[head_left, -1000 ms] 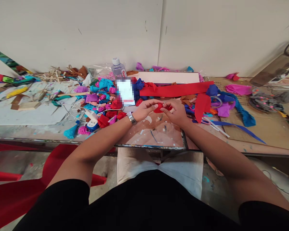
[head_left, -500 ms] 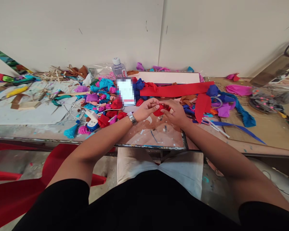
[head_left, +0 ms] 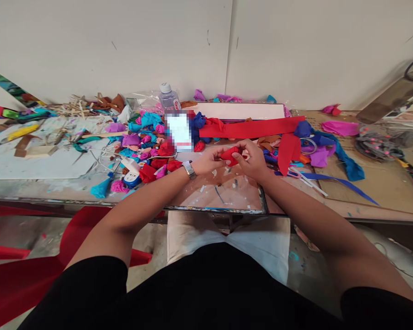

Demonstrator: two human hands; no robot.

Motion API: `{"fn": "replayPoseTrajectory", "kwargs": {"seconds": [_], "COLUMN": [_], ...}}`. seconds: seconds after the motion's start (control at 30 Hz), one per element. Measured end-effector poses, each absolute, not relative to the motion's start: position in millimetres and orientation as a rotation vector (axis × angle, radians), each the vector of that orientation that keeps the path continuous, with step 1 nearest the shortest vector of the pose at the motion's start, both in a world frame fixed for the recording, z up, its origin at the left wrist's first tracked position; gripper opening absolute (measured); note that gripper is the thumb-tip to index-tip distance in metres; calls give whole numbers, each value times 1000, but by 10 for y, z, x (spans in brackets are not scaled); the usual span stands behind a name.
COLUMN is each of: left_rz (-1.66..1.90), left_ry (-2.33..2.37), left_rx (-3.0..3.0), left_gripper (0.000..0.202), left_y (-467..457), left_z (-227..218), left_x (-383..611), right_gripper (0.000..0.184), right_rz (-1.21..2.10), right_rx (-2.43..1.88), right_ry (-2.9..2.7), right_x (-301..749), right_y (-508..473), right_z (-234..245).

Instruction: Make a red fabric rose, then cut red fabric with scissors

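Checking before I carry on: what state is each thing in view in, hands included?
Red bundle: bunched, held
Left hand: fingertips on red bundle
Right hand: gripping red bundle
Red strip: stretched out lengthwise
Water bottle: upright, cap on
Phone: lit, display pixelated
Scissors: lying down, open or shut unclear

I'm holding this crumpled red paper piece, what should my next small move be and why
Perhaps close your left hand more firmly on the crumpled red paper piece: those fingertips seem only at its edge, while your right hand lays a thumb across it.
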State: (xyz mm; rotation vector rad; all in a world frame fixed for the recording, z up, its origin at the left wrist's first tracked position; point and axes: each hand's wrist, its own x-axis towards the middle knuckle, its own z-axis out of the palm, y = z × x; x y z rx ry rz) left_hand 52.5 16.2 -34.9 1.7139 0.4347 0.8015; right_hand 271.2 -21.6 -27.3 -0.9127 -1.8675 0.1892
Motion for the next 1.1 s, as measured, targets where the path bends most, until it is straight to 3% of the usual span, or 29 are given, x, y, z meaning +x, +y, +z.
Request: {"fn": "replayPoseTrajectory", "kwargs": {"seconds": [0.23,0.5,0.9,1.1], "left_rz": [925,1017,982,1046], "left_ry": [518,336,327,347], "left_rx": [1871,1869,1881,1775], "left_gripper": [62,39,41,39], "left_y": [166,202,172,200], "left_z": [-371,-347,-358,-355], "left_x": [486,458,485,491], "right_gripper": [51,60,65,57], "right_rz": [195,156,156,185], "right_rx": [-976,-977,-1026,-983], "right_ry": [-1843,-1912,-1949,-1956], "right_x": [2715,2731,2714,2719], "right_y": [-212,-204,-198,-213], "right_z": [-276,-294,-309,-273]}}
